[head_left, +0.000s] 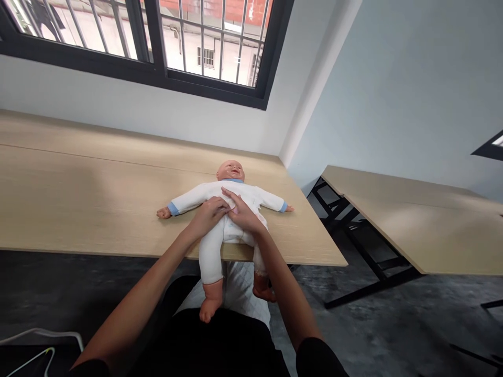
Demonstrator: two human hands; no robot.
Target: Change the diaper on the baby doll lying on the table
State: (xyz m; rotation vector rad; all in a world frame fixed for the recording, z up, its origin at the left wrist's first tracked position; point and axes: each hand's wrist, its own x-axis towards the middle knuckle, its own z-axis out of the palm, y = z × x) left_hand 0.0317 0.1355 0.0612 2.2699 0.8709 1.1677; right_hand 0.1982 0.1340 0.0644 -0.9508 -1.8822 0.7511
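A baby doll (212,256) in a white outfit with blue cuffs and collar lies face up on the table, arms spread. Its bare feet hang past the table's front edge, toward my lap. My left hand (212,212) rests at the doll's belly, fingers bent and pinched on the front of the outfit. From the other side, my right hand (244,213) lies over the chest with its upper fingers stretched out, its lower part meeting my left fingertips. A small pink patch shows between the hands. The cloth directly under my fingers is hidden.
The light wooden table (78,204) runs along the wall below a barred window (212,42). A second table (424,220) with black folding legs stands to the right, across a gap. White cables (43,335) lie at the lower left.
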